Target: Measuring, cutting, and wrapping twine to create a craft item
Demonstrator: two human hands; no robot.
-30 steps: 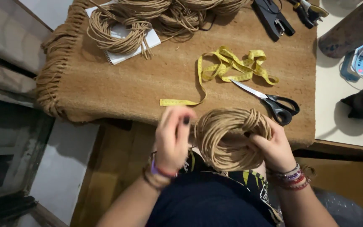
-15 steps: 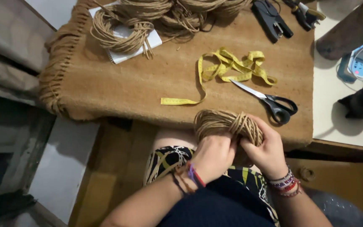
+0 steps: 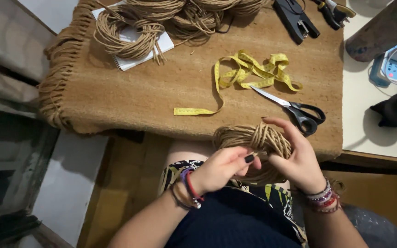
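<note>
My left hand (image 3: 224, 167) was curled narrow, thumb and fingertips pinching a strand at the near side of the jute coil (image 3: 253, 140), dark nail polish showing on the thumb. My right hand (image 3: 297, 158) cupped the coil from the other side, fingers spread over its top and palm against its right edge, so both hands were closed on the same bundle. The coil sat in the air just off the near edge of the surface (image 3: 382, 138), above my lap, its loops bunched together with a few turns wrapped across them. I could not make out exactly where the loose end ran, since my fingers covered it.

Just beyond my right hand lay the black-handled scissors (image 3: 295, 110), blades pointing away to the left, on the brown woven mat (image 3: 129, 96). The yellow tape measure (image 3: 249, 73) lay tangled beside the blades, one tail trailing toward the mat's near edge. Farther off, at the far left of the mat, another cord bundle (image 3: 125, 32) rested on a white spiral notebook (image 3: 161, 46), with more coils past it. Bracelets circled both my wrists.
</note>
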